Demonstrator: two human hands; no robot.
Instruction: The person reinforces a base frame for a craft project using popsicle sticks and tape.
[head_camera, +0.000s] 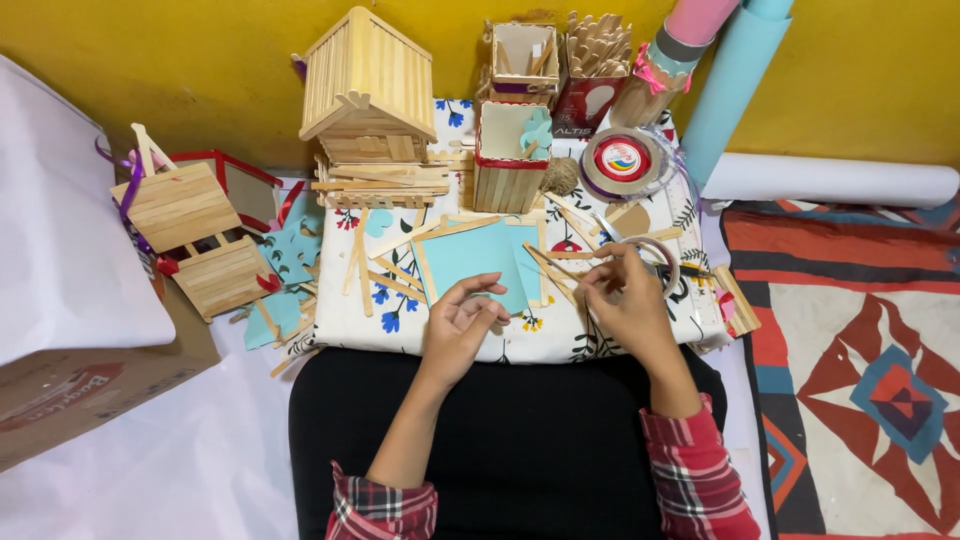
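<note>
A light blue paper square (470, 258) edged with wooden craft sticks lies on a floral cloth (560, 335) in front of me. My left hand (458, 325) has curled fingers gripping the square's lower edge. My right hand (625, 300) is to the right of it, thumb and fingers pinched close together next to a clear tape roll (668, 262). Whatever sits between those fingertips is too small to make out. Loose craft sticks (385, 270) are scattered around the square.
A craft-stick house (368, 85) and stick boxes (508, 160) stand at the back by the yellow wall. A ribbon spool (622, 160), a cup of sticks (598, 45), paper rolls (735, 80), another stick model (195, 235) and a cardboard box (80, 390) are around.
</note>
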